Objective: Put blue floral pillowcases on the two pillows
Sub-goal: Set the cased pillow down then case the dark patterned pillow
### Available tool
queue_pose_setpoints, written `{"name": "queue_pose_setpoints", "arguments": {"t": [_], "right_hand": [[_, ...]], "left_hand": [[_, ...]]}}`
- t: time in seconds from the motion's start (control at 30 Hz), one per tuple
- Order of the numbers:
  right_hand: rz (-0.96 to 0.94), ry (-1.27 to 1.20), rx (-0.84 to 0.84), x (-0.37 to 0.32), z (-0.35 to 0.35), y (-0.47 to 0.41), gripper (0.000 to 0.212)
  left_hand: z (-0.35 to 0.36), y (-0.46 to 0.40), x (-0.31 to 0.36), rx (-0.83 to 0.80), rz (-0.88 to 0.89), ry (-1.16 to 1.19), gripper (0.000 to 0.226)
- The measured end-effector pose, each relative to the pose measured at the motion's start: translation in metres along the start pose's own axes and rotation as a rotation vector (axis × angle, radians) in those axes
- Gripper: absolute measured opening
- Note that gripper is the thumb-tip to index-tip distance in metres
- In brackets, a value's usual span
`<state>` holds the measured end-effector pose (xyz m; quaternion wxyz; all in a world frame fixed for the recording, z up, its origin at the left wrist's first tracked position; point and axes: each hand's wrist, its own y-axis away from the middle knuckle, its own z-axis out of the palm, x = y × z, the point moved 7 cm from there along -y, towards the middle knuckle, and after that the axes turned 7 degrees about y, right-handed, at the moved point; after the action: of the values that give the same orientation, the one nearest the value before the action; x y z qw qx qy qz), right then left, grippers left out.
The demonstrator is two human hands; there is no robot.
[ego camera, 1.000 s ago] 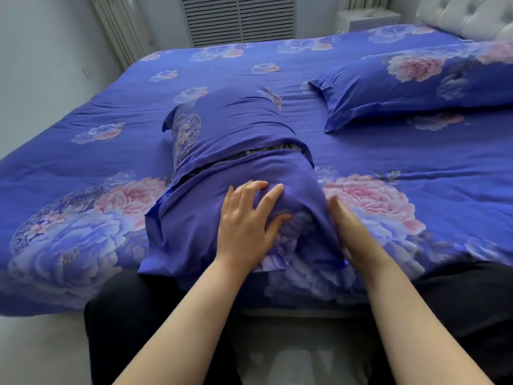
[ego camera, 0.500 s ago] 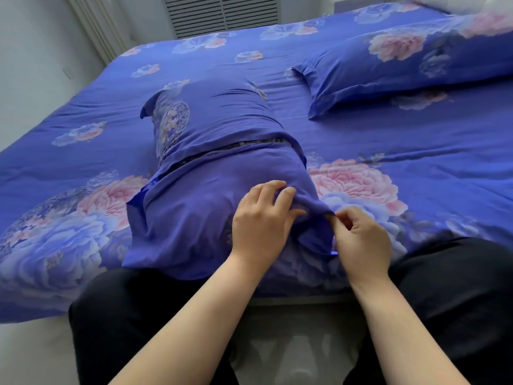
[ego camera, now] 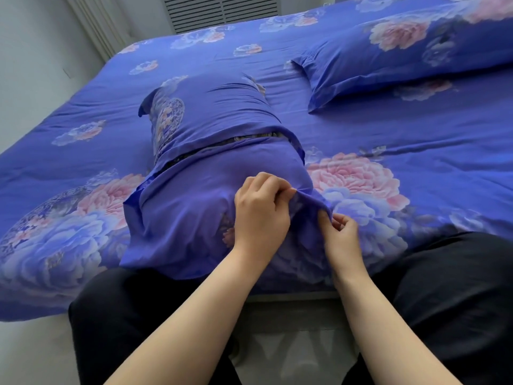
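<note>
A pillow in a blue floral pillowcase [ego camera: 216, 118] lies lengthwise on the bed in front of me. A dark slit across its middle shows where the case's flap overlaps. My left hand [ego camera: 261, 212] pinches a fold of the pillowcase at the near right corner. My right hand [ego camera: 340, 232] pinches the same corner's edge from the right side, fingers curled. A second pillow [ego camera: 388, 56], fully cased in the same fabric, lies at the far right near the head of the bed.
The bed [ego camera: 416, 151] is covered with a matching blue floral sheet. My black-clad legs [ego camera: 444, 287] press against its near edge. A white wall [ego camera: 33, 73] runs along the left, and a louvred panel [ego camera: 222, 9] stands behind the bed.
My hands went from lying flat on the pillow's near end to pinching the case's near right corner. My view has moved closer and lower over the pillow.
</note>
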<state>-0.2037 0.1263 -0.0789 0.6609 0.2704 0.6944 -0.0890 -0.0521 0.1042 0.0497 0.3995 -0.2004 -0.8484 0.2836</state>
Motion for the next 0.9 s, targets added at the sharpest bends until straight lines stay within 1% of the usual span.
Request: {"name": "queue_pose_setpoints", "arguments": {"t": [0.03, 0.07, 0.13, 0.17, 0.2, 0.27, 0.3, 0.33, 0.4, 0.47, 0.5, 0.57, 0.63, 0.7, 0.73, 0.8, 0.87, 0.9], "right_hand": [[0.064, -0.047, -0.039, 0.010, 0.001, -0.007, 0.091], [0.112, -0.101, -0.090, 0.013, 0.003, -0.006, 0.088], [0.172, -0.203, -0.209, 0.007, 0.008, 0.001, 0.051], [0.178, -0.210, -0.241, 0.005, 0.009, 0.003, 0.038], [0.164, -0.202, -0.247, 0.003, 0.007, 0.004, 0.031], [0.117, -0.172, -0.219, -0.006, 0.001, 0.005, 0.027], [0.053, -0.085, -0.179, -0.014, -0.005, 0.007, 0.026], [-0.049, 0.041, -0.119, -0.023, -0.010, 0.007, 0.025], [-0.326, 0.313, 0.047, -0.049, -0.021, 0.015, 0.022], [-0.598, 0.572, 0.180, -0.072, -0.019, 0.029, 0.026], [-0.692, 0.672, 0.218, -0.079, -0.014, 0.034, 0.026], [-0.809, 0.766, 0.260, -0.088, -0.008, 0.039, 0.017], [-0.833, 0.724, 0.191, -0.091, -0.004, 0.038, 0.012], [-0.729, 0.621, 0.040, -0.088, 0.003, 0.032, 0.012], [-0.675, 0.597, -0.006, -0.084, 0.006, 0.030, 0.013], [-0.615, 0.529, -0.009, -0.081, 0.007, 0.031, 0.011], [-0.571, 0.325, 0.020, -0.084, 0.003, 0.032, 0.007], [-0.525, 0.171, 0.017, -0.085, 0.001, 0.029, 0.008]], "left_hand": [[-0.004, -0.002, -0.002, 0.016, -0.044, 0.058, 0.009], [-0.008, -0.004, -0.004, 0.034, -0.085, 0.115, 0.009], [-0.016, -0.006, -0.006, 0.063, -0.142, 0.186, 0.010], [-0.019, -0.007, -0.007, 0.079, -0.156, 0.199, 0.011], [-0.023, -0.008, -0.009, 0.098, -0.170, 0.204, 0.012], [-0.032, -0.010, -0.013, 0.136, -0.213, 0.206, 0.013], [-0.035, -0.010, -0.015, 0.149, -0.235, 0.206, 0.013], [-0.038, -0.011, -0.016, 0.161, -0.247, 0.200, 0.013], [-0.041, -0.013, -0.016, 0.167, -0.246, 0.175, 0.013], [-0.042, -0.014, -0.014, 0.161, -0.226, 0.151, 0.013], [-0.042, -0.013, -0.013, 0.155, -0.215, 0.145, 0.013], [-0.041, -0.012, -0.011, 0.149, -0.199, 0.135, 0.013], [-0.041, -0.011, -0.010, 0.149, -0.187, 0.118, 0.013], [-0.042, -0.009, -0.010, 0.153, -0.179, 0.085, 0.012], [-0.041, -0.009, -0.010, 0.155, -0.174, 0.068, 0.011], [-0.040, -0.008, -0.008, 0.145, -0.151, 0.042, 0.011], [-0.034, -0.008, -0.006, 0.110, -0.116, 0.010, 0.012], [-0.030, -0.007, -0.006, 0.088, -0.106, -0.014, 0.013]]}}
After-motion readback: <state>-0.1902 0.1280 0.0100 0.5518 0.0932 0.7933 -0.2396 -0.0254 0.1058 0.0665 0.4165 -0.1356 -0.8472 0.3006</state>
